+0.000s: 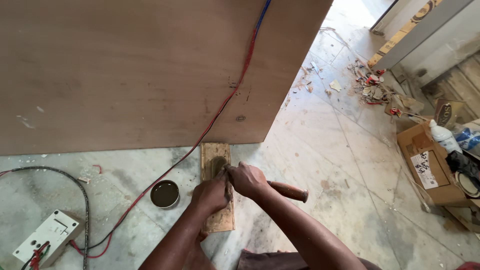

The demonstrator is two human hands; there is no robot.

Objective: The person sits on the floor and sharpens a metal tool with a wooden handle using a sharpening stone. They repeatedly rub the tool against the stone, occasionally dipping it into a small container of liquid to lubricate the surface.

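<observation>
My right hand point(248, 180) grips a chisel whose brown wooden handle point(289, 191) sticks out to the right. My left hand point(210, 196) is closed over the tool's front end, which it hides, and presses it down. Both hands rest on a narrow, worn wooden block point(216, 150) that lies on the floor and has a dark oval patch near its far end. Just left of my left hand stands a small round tin point(165, 194) holding dark liquid.
A large plywood sheet point(125, 70) stands behind the block, and a red and blue cable point(220, 110) runs down across it. A white switch box point(47, 236) lies at the lower left. A cardboard box point(425, 165), a white bottle point(444, 137) and scrap point(372, 87) sit to the right.
</observation>
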